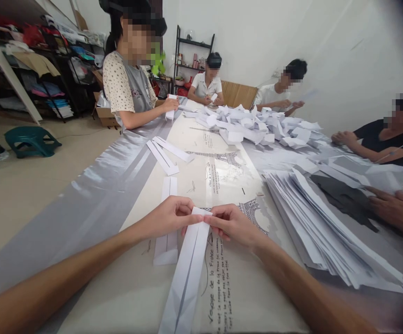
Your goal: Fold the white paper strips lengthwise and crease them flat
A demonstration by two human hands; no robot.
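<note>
A long white folded paper strip (191, 260) runs from the near edge of the view up to my two hands, with a seam down its middle. My left hand (173, 214) pinches the far end from the left. From the right, my right hand (227, 221) pinches the same end, the two thumbs almost meeting on top. Beneath and left of it lies another folded paper strip (166, 246), partly covered by my left hand. Farther off, two more folded strips (161, 157) rest on the printed tablecloth (135, 260).
To the right is a stack of white paper sheets (312, 222); a heap of folded papers (257, 123) covers the far table. Several people sit or stand around it, some holding paper. A green stool (32, 140) stands on the floor at left, near cluttered shelves (48, 69).
</note>
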